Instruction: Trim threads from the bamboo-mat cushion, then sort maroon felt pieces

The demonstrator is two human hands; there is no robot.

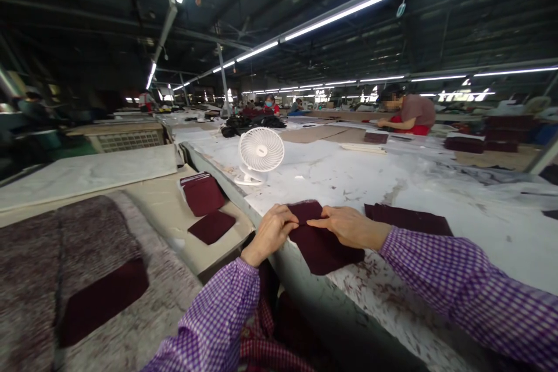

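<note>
A dark maroon piece of fabric point(329, 253) lies on the white table near its front edge, with a crease or seam line across its upper part. My left hand point(274, 230) is closed in a pinch on the fabric's left side, at that line. From the right, my right hand point(351, 226) holds the fabric's right edge, its index finger stretched along the same line. Just behind my right wrist lies a stack of maroon fabric point(410, 220), partly covered by my sleeve.
A white fan point(261, 150) stands on the table point(322, 163) beyond my hands. To the left, a lower beige surface point(163, 200) bears maroon pieces point(203, 193). Another maroon piece point(104, 299) rests on the speckled surface at lower left. A co-worker point(414, 111) is at the far right.
</note>
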